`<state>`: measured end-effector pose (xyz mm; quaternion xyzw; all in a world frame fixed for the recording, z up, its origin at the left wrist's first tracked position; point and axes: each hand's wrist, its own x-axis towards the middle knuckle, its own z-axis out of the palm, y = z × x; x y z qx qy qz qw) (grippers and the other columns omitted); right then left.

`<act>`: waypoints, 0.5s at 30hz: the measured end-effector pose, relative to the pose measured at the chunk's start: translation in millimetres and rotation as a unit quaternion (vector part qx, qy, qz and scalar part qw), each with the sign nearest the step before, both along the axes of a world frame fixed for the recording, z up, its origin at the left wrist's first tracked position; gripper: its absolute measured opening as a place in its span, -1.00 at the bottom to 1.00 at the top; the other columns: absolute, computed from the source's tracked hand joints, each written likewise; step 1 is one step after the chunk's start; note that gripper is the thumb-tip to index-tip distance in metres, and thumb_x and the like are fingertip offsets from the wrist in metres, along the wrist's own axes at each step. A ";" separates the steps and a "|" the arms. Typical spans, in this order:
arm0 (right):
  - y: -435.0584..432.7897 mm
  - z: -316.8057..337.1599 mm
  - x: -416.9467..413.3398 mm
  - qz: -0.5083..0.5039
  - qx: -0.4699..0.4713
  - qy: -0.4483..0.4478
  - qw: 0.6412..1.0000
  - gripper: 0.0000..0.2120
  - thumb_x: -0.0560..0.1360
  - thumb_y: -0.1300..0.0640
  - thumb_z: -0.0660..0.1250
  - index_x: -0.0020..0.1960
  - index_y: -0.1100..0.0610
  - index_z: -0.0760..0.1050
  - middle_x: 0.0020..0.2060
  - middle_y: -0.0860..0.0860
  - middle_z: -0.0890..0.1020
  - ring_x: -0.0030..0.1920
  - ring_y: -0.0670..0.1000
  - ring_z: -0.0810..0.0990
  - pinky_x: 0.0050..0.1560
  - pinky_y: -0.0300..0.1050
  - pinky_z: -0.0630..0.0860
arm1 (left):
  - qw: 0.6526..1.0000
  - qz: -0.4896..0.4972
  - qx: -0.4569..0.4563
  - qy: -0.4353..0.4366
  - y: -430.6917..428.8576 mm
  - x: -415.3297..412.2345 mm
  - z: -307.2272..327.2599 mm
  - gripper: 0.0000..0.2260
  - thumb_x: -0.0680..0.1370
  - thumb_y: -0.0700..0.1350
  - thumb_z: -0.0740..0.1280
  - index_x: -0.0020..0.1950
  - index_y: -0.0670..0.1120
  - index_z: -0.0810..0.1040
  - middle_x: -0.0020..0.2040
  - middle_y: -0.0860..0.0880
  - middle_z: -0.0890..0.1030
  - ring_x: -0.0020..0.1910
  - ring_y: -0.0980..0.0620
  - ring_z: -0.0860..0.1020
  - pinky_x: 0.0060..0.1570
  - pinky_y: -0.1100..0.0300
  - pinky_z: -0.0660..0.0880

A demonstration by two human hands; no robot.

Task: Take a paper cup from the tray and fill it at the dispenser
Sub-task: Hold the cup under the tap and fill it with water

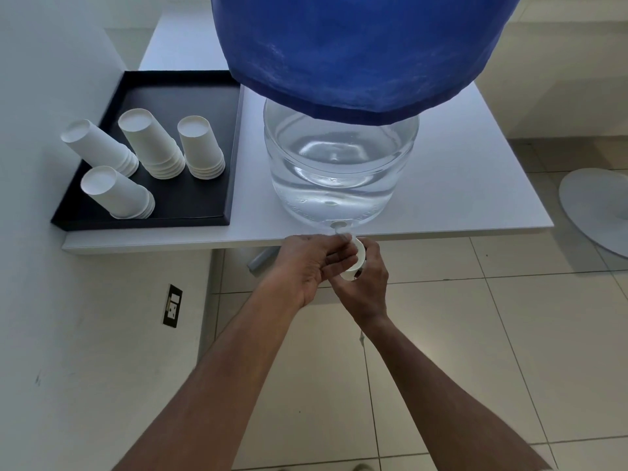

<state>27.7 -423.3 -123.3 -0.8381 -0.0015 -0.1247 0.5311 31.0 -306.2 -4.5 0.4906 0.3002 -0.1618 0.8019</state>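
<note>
A clear water dispenser jug under a blue cover stands on the white table, its small white tap over the front edge. My right hand grips a white paper cup, tilted, just below the tap. My left hand comes in from the left, its fingertips pinched at the tap and resting against the cup. Whether the cup holds water is hidden. The black tray at the left carries several upside-down stacks of paper cups.
The white table ends just behind my hands. A white wall runs along the left, with a black socket low down. A grey table leg shows under the edge. A white round base lies on the tiled floor at right.
</note>
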 end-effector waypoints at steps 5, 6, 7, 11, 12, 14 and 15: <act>2.9 3.3 -2.7 0.004 0.018 0.002 1.000 -0.51 0.36 -0.07 0.40 0.23 0.12 0.49 -0.02 -0.06 0.63 -0.11 -0.11 0.62 -0.12 -0.25 0.50 | 0.997 -0.001 0.060 -0.045 -2.5 -17.9 -22.5 -0.87 0.51 -0.23 0.53 -0.01 -0.29 0.71 -0.23 -0.19 0.73 -0.27 -0.02 0.74 -0.19 0.16 0.70; 3.3 4.1 -2.4 0.005 0.017 0.001 1.000 -0.50 0.36 -0.08 0.40 0.23 0.12 0.49 -0.02 -0.08 0.62 -0.12 -0.14 0.60 -0.12 -0.31 0.46 | 0.996 0.001 0.067 -0.052 -2.1 -18.8 -23.3 -0.87 0.51 -0.22 0.53 -0.02 -0.28 0.72 -0.23 -0.17 0.74 -0.25 -0.02 0.74 -0.18 0.15 0.70; 3.2 3.7 -2.5 0.007 0.016 0.001 1.000 -0.51 0.36 -0.07 0.40 0.23 0.11 0.49 -0.02 -0.08 0.62 -0.13 -0.15 0.60 -0.12 -0.34 0.43 | 0.996 -0.001 0.071 -0.056 -1.7 -19.5 -23.7 -0.87 0.51 -0.21 0.54 -0.01 -0.26 0.72 -0.22 -0.16 0.75 -0.24 -0.02 0.74 -0.17 0.14 0.70; 1.3 0.7 -1.9 0.007 0.013 -0.003 1.000 -0.54 0.37 0.00 0.46 0.22 0.10 0.49 -0.01 -0.05 0.63 -0.11 -0.07 0.61 -0.12 -0.37 0.41 | 0.996 -0.004 0.064 -0.061 0.1 -19.8 -20.1 -0.90 0.50 -0.23 0.55 -0.05 -0.24 0.71 -0.23 -0.15 0.74 -0.24 -0.03 0.74 -0.15 0.13 0.71; 1.5 0.7 -1.4 0.006 0.011 -0.004 1.000 -0.53 0.37 0.00 0.46 0.23 0.11 0.49 -0.01 -0.05 0.64 -0.11 -0.09 0.61 -0.12 -0.41 0.40 | 0.996 -0.002 0.064 -0.062 0.4 -19.5 -19.0 -0.90 0.49 -0.24 0.55 -0.06 -0.24 0.71 -0.23 -0.16 0.74 -0.24 -0.03 0.74 -0.15 0.13 0.71; 1.8 -0.5 -0.9 0.005 0.005 -0.006 1.000 -0.53 0.37 0.04 0.49 0.23 0.13 0.50 0.00 -0.06 0.63 -0.11 -0.17 0.59 -0.12 -0.46 0.37 | 0.995 0.003 0.069 -0.067 0.2 -19.1 -18.0 -0.91 0.49 -0.25 0.55 -0.06 -0.24 0.71 -0.24 -0.16 0.73 -0.25 -0.02 0.73 -0.16 0.14 0.71; 1.8 -1.2 -0.6 0.004 0.002 -0.007 1.000 -0.53 0.37 0.08 0.50 0.23 0.14 0.50 0.00 -0.07 0.63 -0.10 -0.20 0.58 -0.11 -0.46 0.36 | 0.995 0.005 0.072 -0.068 -0.1 -18.9 -17.8 -0.91 0.49 -0.26 0.55 -0.06 -0.24 0.71 -0.24 -0.16 0.73 -0.25 -0.02 0.73 -0.16 0.15 0.70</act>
